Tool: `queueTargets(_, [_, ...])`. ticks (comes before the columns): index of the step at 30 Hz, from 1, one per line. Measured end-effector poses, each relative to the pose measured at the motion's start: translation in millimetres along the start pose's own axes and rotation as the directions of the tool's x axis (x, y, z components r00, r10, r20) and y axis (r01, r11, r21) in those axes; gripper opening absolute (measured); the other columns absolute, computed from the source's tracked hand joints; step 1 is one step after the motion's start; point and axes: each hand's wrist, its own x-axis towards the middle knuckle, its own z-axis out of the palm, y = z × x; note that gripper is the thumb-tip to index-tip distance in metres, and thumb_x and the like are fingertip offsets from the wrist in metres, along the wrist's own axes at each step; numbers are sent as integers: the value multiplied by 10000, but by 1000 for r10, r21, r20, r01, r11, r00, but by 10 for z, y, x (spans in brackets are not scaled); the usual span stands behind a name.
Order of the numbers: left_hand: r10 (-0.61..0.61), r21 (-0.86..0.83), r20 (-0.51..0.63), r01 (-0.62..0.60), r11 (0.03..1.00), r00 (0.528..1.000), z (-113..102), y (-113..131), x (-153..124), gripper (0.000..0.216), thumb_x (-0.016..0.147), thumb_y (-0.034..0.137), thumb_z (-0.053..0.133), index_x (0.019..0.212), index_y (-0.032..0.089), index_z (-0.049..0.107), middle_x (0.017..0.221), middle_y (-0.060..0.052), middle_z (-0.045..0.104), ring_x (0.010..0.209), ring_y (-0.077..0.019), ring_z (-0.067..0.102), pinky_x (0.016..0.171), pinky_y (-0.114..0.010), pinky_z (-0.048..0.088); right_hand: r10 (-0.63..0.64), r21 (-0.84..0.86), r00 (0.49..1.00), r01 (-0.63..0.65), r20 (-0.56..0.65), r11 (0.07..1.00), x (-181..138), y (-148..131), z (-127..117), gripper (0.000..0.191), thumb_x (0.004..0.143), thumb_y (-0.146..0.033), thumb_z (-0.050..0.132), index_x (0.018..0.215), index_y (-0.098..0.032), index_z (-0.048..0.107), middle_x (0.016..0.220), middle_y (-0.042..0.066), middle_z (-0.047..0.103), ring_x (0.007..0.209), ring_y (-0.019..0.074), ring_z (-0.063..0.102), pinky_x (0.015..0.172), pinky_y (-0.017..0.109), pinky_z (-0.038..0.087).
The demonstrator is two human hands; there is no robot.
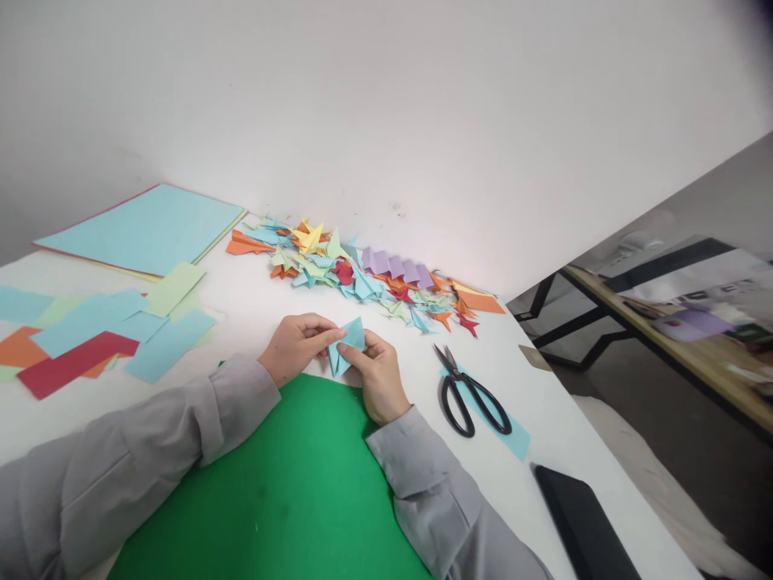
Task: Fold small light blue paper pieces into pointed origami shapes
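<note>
A small piece of folded light-blue paper [349, 341] with pointed corners is held between my two hands, above the far edge of a green mat [290, 491]. My left hand [297, 346] pinches its left side between thumb and fingers. From the right, my right hand [382, 377] grips it with the thumb lying across its front. The fingers behind the paper are partly hidden. Beyond my hands lies a pile of folded paper shapes [362, 283] in blue, green, orange, red, yellow and purple.
Black-handled scissors [457, 376] lie on a blue paper strip [518, 439] at the right, with a black flat object [583, 519] nearer me. Loose coloured paper rectangles [166, 342] spread at the left, below stacked large sheets [150, 229]. A white wall [386, 121] stands behind the table.
</note>
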Motion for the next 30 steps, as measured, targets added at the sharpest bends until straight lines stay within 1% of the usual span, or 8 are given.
queueTargets(2, [4,-11,5,-4,1000,1000,-11,-1,-1,258,693,361,604,651,109,639,503,3,561,426,-80,503,461,-219,443,0,14,1000,1,-17,1000,7,2,-1,111,610,-210,682,704,-176,635,579,-35,571,519,110,483,525,244,383])
queueTargets(4, [-35,-64,8,36,997,999,-20,-4,-4,293,744,371,537,687,104,642,466,5,540,436,-91,512,471,-226,446,2,24,1000,-1,-24,1000,13,4,-6,106,617,-203,674,713,-176,639,590,-32,574,532,115,491,534,248,387])
queueTargets(8, [-61,-134,26,64,989,998,-18,12,-17,191,665,263,615,755,96,640,499,7,560,456,-98,530,479,-234,459,-4,34,1000,5,-30,999,21,9,-20,92,630,-200,664,715,-176,639,596,-28,570,535,116,492,541,252,391])
queueTargets(11, [-41,-123,16,43,992,999,-3,26,-21,187,577,183,664,740,94,642,541,9,568,443,-94,533,469,-239,467,-2,39,1000,3,-21,999,21,12,-21,103,629,-209,668,722,-177,637,606,-24,577,531,116,493,538,255,395])
queueTargets(14, [-8,-109,-11,7,994,1000,7,17,-13,150,553,157,663,691,101,648,573,6,574,429,-86,528,448,-233,462,6,24,1000,-6,-23,1000,17,13,-14,107,619,-222,676,708,-180,635,599,-26,580,526,116,492,525,251,391])
queueTargets(19, [6,-79,-25,-8,997,1000,2,-5,4,66,528,106,646,593,116,653,499,28,535,423,-76,510,434,-207,434,-27,-55,997,23,-69,998,10,23,-9,144,589,-202,696,718,-187,634,624,-27,592,533,113,487,521,244,380])
queueTargets(25, [28,-56,-14,-29,998,1000,1,9,-2,47,539,129,663,585,121,662,516,25,537,424,-78,502,438,-221,431,-35,-59,994,29,-102,998,11,22,-4,120,582,-185,695,685,-188,634,618,-30,590,539,113,487,535,248,372])
queueTargets(30, [113,50,-7,-113,992,994,-11,-29,-4,69,579,157,665,638,123,678,595,-10,571,499,-92,519,459,-222,447,-41,-31,993,38,-109,999,10,9,-3,101,591,-178,686,676,-190,633,604,-35,590,546,115,491,546,248,374])
